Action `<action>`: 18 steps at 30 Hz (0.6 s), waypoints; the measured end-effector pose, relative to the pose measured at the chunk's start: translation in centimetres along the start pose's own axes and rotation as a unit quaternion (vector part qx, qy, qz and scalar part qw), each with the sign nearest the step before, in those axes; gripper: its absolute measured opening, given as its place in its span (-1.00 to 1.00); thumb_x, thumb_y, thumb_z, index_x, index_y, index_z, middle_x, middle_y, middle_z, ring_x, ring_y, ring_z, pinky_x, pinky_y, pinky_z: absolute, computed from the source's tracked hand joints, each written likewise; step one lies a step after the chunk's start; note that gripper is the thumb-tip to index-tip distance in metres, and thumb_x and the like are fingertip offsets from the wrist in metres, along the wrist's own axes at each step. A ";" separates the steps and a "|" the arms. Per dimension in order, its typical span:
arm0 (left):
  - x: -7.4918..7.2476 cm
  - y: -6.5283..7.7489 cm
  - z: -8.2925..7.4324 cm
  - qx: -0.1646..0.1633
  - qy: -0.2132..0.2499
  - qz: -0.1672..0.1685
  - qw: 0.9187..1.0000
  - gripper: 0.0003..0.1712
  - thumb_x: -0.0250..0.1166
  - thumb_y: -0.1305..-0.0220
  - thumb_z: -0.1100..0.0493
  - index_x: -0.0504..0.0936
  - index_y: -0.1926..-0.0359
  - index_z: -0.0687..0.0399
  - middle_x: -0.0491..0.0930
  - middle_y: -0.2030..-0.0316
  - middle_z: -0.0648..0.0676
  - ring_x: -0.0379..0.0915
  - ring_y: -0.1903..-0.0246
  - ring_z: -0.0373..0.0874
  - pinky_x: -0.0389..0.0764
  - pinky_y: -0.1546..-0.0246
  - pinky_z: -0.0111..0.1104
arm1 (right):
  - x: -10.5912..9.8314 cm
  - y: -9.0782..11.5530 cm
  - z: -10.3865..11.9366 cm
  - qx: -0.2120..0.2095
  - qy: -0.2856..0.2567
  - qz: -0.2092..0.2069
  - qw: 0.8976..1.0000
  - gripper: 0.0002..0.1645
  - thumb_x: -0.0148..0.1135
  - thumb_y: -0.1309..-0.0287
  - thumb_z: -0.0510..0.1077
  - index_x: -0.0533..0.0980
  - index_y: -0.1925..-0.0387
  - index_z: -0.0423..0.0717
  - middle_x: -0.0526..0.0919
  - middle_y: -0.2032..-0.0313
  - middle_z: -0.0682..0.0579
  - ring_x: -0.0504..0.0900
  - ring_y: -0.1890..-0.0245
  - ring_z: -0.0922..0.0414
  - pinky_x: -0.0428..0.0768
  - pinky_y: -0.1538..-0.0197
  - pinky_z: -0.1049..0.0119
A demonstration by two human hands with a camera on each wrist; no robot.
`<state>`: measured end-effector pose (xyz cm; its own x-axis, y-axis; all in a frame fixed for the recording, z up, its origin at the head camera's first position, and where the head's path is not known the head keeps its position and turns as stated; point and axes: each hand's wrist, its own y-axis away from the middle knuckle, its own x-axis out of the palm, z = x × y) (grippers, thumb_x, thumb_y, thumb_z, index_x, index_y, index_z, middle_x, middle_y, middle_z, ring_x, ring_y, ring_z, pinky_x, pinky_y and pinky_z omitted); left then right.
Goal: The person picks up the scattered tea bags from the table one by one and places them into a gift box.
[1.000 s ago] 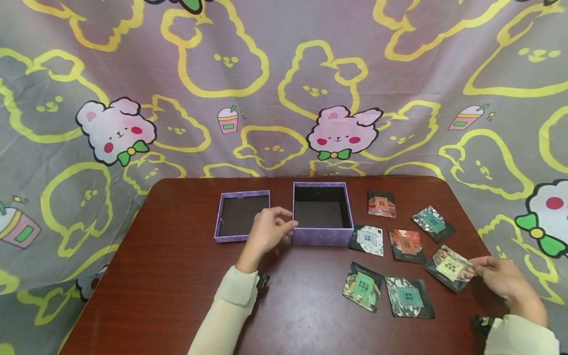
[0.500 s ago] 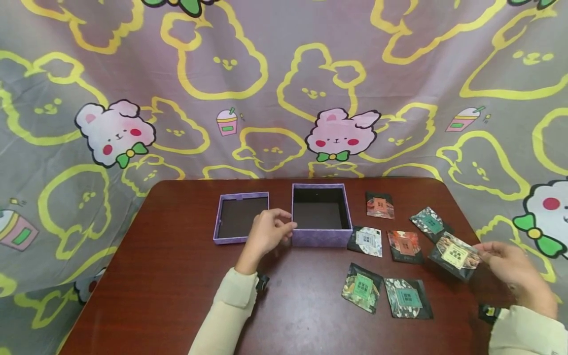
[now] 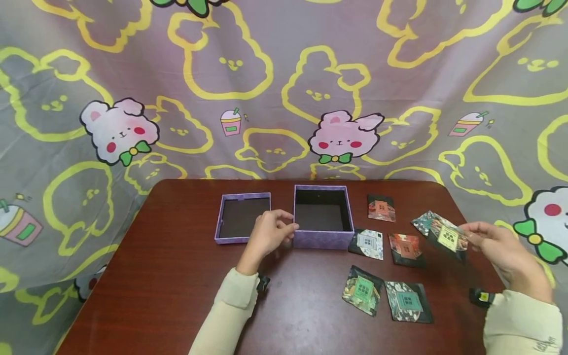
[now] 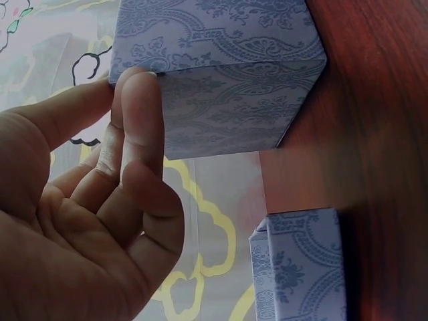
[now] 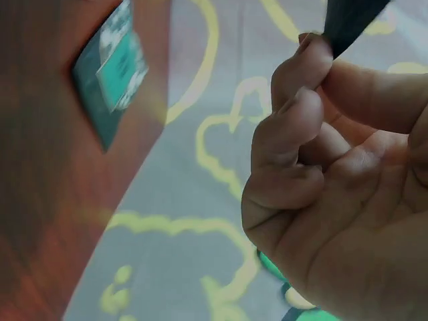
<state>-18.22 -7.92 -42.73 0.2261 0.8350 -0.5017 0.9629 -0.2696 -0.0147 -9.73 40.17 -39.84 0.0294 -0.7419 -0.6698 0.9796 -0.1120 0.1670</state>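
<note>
A person's right hand pinches the edge of a flat, yellow-labelled black sachet extending leftward from its grasp, as the left hand grips an open, purple-patterned box.

Pinched at its right edge and held up in the air: a black packet, pale yellow label with dark lettering over a brownish picture, printed face upward, a little tilted — only a dark part showing in the right wrist view. Well to its left, a box — purple, scroll-patterned outside, dark within, upright, open-topped, touched near its front left corner.
</note>
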 end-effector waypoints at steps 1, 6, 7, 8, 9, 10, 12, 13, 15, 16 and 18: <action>0.0 0.0 0.0 0.001 0.002 0.001 1.000 -0.62 0.34 -0.10 0.07 0.58 0.11 0.19 0.59 0.67 -0.04 0.58 0.62 0.01 0.55 0.72 -0.32 | 0.1 -0.1 0.3 -0.010 -0.009 0.000 1.000 -0.64 -0.14 -0.34 -0.18 0.34 0.02 -0.41 0.54 0.38 0.12 0.47 0.42 0.22 0.51 0.43 0.38; 0.0 0.1 -0.2 0.002 -0.001 0.004 1.000 -0.65 0.33 -0.11 0.07 0.58 0.11 0.16 0.59 0.66 -0.05 0.58 0.62 0.00 0.54 0.73 -0.31 | -0.1 -0.7 2.2 -0.023 0.015 0.001 1.000 -0.62 -0.16 -0.36 -0.12 0.34 -0.01 -0.33 0.55 0.34 0.04 0.46 0.41 0.23 0.51 0.43 0.37; 0.0 0.1 -0.2 0.001 -0.002 0.005 1.000 -0.65 0.33 -0.11 0.07 0.58 0.11 0.16 0.59 0.66 -0.05 0.58 0.62 0.00 0.53 0.73 -0.31 | -0.2 -0.8 2.6 -0.023 0.025 0.004 0.999 -0.61 -0.16 -0.36 -0.10 0.35 -0.02 -0.32 0.54 0.30 0.00 0.46 0.39 0.26 0.51 0.42 0.38; 0.0 0.1 -0.2 0.001 -0.002 0.007 1.000 -0.64 0.33 -0.12 0.07 0.58 0.10 0.18 0.59 0.66 -0.05 0.58 0.62 0.00 0.53 0.74 -0.31 | -0.2 -1.0 2.9 -0.027 0.037 0.004 0.999 -0.61 -0.16 -0.36 -0.09 0.35 -0.02 -0.31 0.55 0.28 -0.03 0.46 0.38 0.28 0.51 0.42 0.38; -0.1 0.0 -0.2 0.000 -0.003 0.007 1.000 -0.64 0.33 -0.11 0.07 0.58 0.11 0.17 0.59 0.66 -0.05 0.58 0.62 0.01 0.53 0.74 -0.31 | -0.2 -1.2 3.3 -0.030 0.040 0.008 0.999 -0.60 -0.16 -0.36 -0.09 0.36 -0.02 -0.32 0.55 0.26 -0.07 0.46 0.38 0.29 0.51 0.40 0.35; -0.1 0.0 -0.3 -0.001 -0.003 0.006 1.000 -0.64 0.34 -0.11 0.07 0.58 0.11 0.17 0.59 0.66 -0.05 0.59 0.62 0.00 0.53 0.74 -0.31 | -0.1 -1.4 3.7 -0.037 0.046 0.010 0.998 -0.61 -0.16 -0.36 -0.10 0.36 -0.01 -0.33 0.55 0.24 -0.10 0.47 0.36 0.29 0.51 0.37 0.34; -0.2 0.0 -0.3 0.000 -0.003 0.003 1.000 -0.63 0.34 -0.10 0.08 0.58 0.11 0.20 0.59 0.67 -0.04 0.58 0.62 0.01 0.54 0.73 -0.31 | 0.0 -1.8 4.6 -0.052 0.057 0.015 0.997 -0.62 -0.17 -0.37 -0.10 0.38 0.02 -0.32 0.55 0.23 -0.14 0.48 0.34 0.29 0.50 0.33 0.30; -0.2 -0.1 -0.3 0.000 -0.003 0.001 1.000 -0.63 0.34 -0.10 0.08 0.58 0.11 0.20 0.59 0.67 -0.04 0.58 0.63 0.01 0.54 0.73 -0.31 | 0.1 -2.1 5.1 -0.061 0.063 0.016 0.996 -0.64 -0.18 -0.37 -0.12 0.39 0.03 -0.31 0.56 0.23 -0.16 0.48 0.33 0.26 0.49 0.32 0.28; -0.2 -0.1 -0.3 -0.001 -0.004 -0.001 1.000 -0.64 0.35 -0.09 0.08 0.59 0.12 0.19 0.59 0.67 -0.04 0.58 0.63 0.01 0.54 0.73 -0.31 | 0.3 -2.4 6.0 -0.076 0.068 0.016 0.995 -0.65 -0.20 -0.37 -0.14 0.40 0.06 -0.32 0.55 0.24 -0.19 0.48 0.32 0.20 0.47 0.31 0.25; -0.2 -0.1 -0.3 -0.001 -0.004 0.000 1.000 -0.63 0.35 -0.09 0.08 0.58 0.12 0.19 0.59 0.67 -0.04 0.58 0.63 0.00 0.54 0.73 -0.31 | 0.4 -2.5 6.3 -0.080 0.071 0.014 0.994 -0.66 -0.20 -0.37 -0.14 0.40 0.07 -0.31 0.55 0.24 -0.19 0.49 0.32 0.17 0.49 0.34 0.25; -0.1 -0.1 -0.3 -0.003 -0.005 0.004 1.000 -0.64 0.35 -0.10 0.08 0.58 0.12 0.18 0.59 0.67 -0.04 0.58 0.63 -0.01 0.54 0.73 -0.31 | 0.5 -2.7 7.0 -0.082 0.066 0.020 0.994 -0.65 -0.20 -0.37 -0.15 0.40 0.06 -0.32 0.54 0.28 -0.19 0.47 0.38 0.15 0.49 0.40 0.26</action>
<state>-18.32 -7.81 -42.48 0.2319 0.8277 -0.5110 0.9621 -0.2728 -0.0053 -13.73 35.50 -35.59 0.0833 -0.6492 -0.7560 0.9961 0.0328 0.0815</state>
